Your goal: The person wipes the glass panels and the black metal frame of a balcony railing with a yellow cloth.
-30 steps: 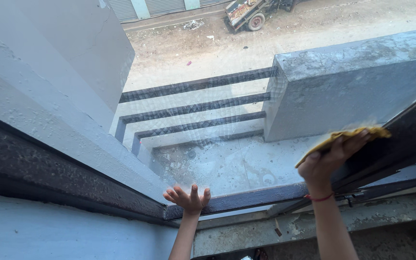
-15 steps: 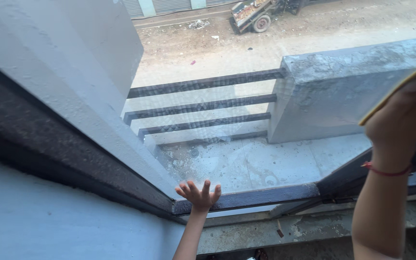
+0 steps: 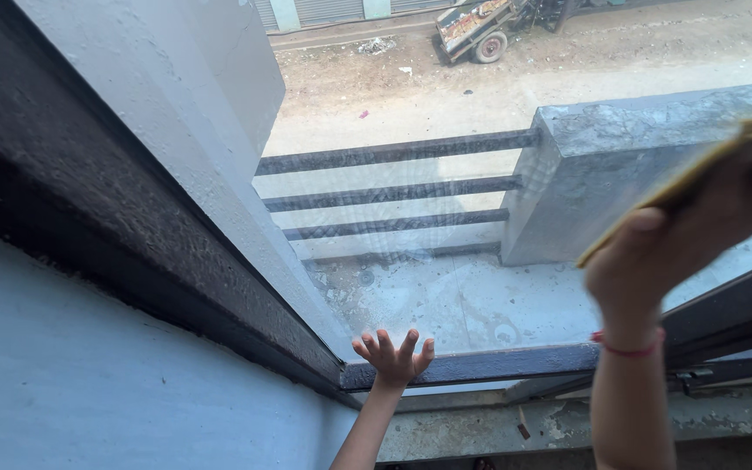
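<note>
Right hand (image 3: 689, 235) presses flat yellow cloth (image 3: 681, 187) on clear window glass (image 3: 446, 278); left hand (image 3: 393, 357), fingers spread, empty, braces near dark frame (image 3: 480, 365); best keep cloth flat, strokes overlapping

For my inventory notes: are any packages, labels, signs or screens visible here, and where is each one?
None are visible. The right hand presses a yellow cloth to the window glass; the left hand rests flat near the dark bottom frame. Outside is a cart, unmarked.
</note>
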